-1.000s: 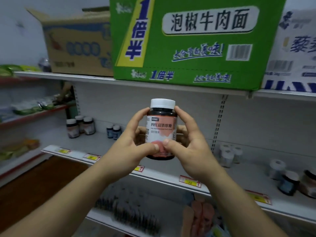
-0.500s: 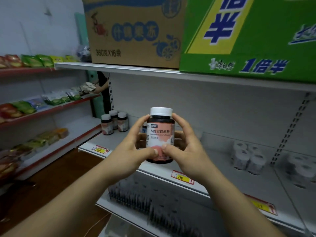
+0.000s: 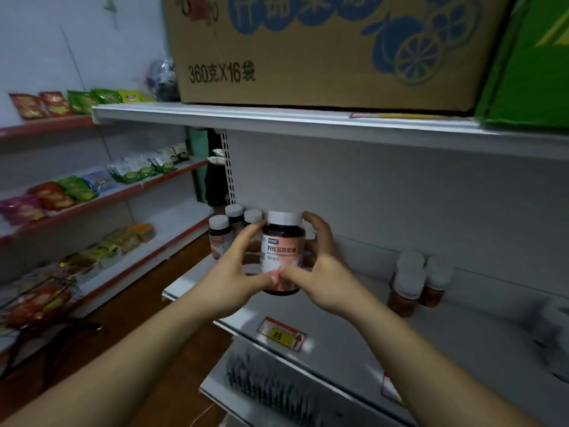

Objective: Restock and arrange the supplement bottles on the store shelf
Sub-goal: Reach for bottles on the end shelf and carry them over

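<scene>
Two hands, left hand (image 3: 234, 272) and right hand (image 3: 326, 272), hold one supplement bottle (image 3: 282, 254) upright, each grip closed around it above the shelf (image 3: 354, 309).

Single head-mounted wide-angle view, facing forward and slightly down at a white store shelf (image 3: 354, 306) from close range. Both forearms enter from the lower frame edge toward centre. The brown carton (image 3: 323, 50) fills the upper frame; side shelving (image 3: 92, 208) occupies the left. No second view exists.
</scene>
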Demonstrator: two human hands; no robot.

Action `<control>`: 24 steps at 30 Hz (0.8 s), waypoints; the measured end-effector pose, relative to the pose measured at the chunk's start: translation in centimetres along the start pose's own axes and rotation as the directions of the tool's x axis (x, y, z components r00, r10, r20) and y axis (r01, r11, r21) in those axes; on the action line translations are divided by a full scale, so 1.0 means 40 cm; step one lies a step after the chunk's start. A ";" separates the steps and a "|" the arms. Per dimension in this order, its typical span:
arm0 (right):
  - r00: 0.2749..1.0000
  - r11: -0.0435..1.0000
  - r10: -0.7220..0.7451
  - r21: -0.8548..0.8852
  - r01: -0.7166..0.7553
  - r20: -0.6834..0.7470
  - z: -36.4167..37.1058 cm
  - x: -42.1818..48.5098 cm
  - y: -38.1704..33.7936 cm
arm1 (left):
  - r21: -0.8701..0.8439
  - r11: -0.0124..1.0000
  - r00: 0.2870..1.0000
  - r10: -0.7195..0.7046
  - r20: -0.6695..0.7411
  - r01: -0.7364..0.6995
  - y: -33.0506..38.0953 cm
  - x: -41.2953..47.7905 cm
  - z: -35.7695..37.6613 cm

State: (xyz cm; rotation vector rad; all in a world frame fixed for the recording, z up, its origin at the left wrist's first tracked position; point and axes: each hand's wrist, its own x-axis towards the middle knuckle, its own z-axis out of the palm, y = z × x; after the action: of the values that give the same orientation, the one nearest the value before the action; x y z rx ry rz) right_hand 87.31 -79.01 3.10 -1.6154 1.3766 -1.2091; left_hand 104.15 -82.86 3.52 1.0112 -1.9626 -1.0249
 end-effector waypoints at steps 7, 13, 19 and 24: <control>0.998 0.993 0.051 -0.111 -0.048 0.020 0.105 0.131 0.024 | 0.069 0.997 0.997 -0.038 0.065 0.033 -0.147 0.111 -0.102; 0.990 0.976 0.115 -0.178 -0.127 -0.077 0.262 0.255 0.080 | 0.109 0.994 0.976 -0.042 0.214 0.018 -0.280 0.197 -0.233; 0.940 0.944 0.234 -0.172 -0.280 -0.248 0.393 0.337 0.136 | 0.309 0.940 0.911 0.003 0.412 -0.143 -0.384 0.277 -0.332; 0.901 0.902 0.274 -0.236 -0.362 -0.337 0.438 0.369 0.169 | 0.604 0.749 0.938 0.067 0.340 -0.273 -0.446 0.348 -0.369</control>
State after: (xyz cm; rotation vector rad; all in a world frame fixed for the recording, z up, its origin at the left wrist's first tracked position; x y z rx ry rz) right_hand 101.57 -95.99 -5.76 -1.3515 2.0104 -1.1141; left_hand 115.73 -106.56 -2.35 1.0270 -2.7089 -0.3887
